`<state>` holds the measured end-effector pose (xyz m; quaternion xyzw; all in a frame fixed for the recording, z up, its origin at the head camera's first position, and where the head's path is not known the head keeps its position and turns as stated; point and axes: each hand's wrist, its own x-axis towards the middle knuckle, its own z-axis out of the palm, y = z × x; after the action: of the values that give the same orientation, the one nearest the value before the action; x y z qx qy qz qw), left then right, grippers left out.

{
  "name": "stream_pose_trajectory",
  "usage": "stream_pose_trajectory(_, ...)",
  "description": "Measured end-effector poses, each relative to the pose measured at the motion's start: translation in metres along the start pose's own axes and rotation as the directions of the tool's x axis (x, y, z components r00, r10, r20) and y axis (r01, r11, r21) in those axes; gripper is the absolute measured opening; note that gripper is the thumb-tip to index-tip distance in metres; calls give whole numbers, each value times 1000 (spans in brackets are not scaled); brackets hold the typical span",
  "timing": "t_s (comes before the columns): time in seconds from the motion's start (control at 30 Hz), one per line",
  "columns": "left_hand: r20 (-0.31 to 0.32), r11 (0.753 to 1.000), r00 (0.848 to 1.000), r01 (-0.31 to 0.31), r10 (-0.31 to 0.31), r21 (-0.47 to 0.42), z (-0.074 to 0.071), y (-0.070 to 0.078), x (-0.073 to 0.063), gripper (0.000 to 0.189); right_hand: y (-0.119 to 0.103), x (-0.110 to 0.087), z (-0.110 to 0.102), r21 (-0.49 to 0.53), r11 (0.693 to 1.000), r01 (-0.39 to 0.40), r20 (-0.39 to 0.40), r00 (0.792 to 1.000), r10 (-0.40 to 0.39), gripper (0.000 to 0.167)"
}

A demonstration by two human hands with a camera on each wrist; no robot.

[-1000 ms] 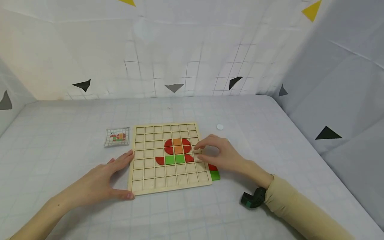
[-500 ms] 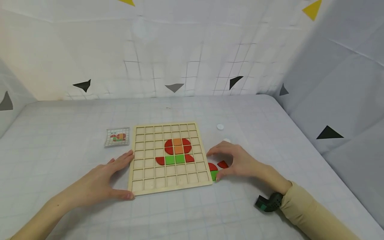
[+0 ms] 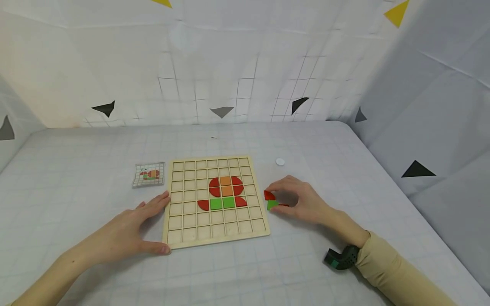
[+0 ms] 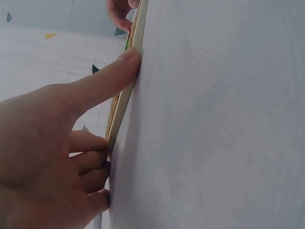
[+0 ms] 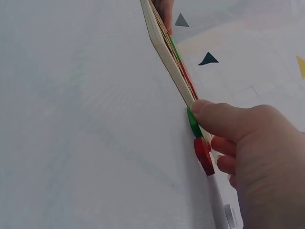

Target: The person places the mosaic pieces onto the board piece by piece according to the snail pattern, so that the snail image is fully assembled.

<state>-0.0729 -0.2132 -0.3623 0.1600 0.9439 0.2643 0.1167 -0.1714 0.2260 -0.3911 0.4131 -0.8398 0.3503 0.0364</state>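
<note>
My left hand [image 3: 126,231] rests along the left side of the wooden grid board [image 3: 220,159], thumb at its near corner and fingertips at its edge. Red, orange and green tiles lie in the board's middle cells. Just off the board's right side, my right hand [image 3: 306,202] pinches a green square tile [image 3: 272,205] and a red rounded tile [image 3: 269,195] between thumb and index finger. In the right wrist view the thumb presses the green tile [image 5: 193,121]. Another red tile [image 5: 204,156] lies close beside it, mostly covered by the thumb in the head view.
A pattern card [image 3: 149,174] with a red, orange and green figure lies left of the board. One white disc [image 3: 280,162] is on the table beyond the right hand. The right wrist wears a black device [image 3: 342,258]. White cloth walls enclose the table.
My right hand has drawn back from over the board to its right side. There it has pushed the red and green tiles away from me. The left hand has stayed put.
</note>
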Motion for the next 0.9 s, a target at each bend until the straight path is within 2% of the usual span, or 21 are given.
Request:
stream_pose_trajectory(0.23,-5,1000,1000,-8,8,-3,0,0,0,117,1,1,0,-43,999,22,-89,996,-26,35)
stream_pose_trajectory(0.5,-2,1000,1000,-1,1,-5,0,0,0,117,7,2,-1,-110,994,-21,-180,984,1,30)
stream_pose_trajectory(0.9,-5,1000,1000,-6,6,-3,0,0,0,117,7,-1,0,-48,999,-16,-125,992,10,30)
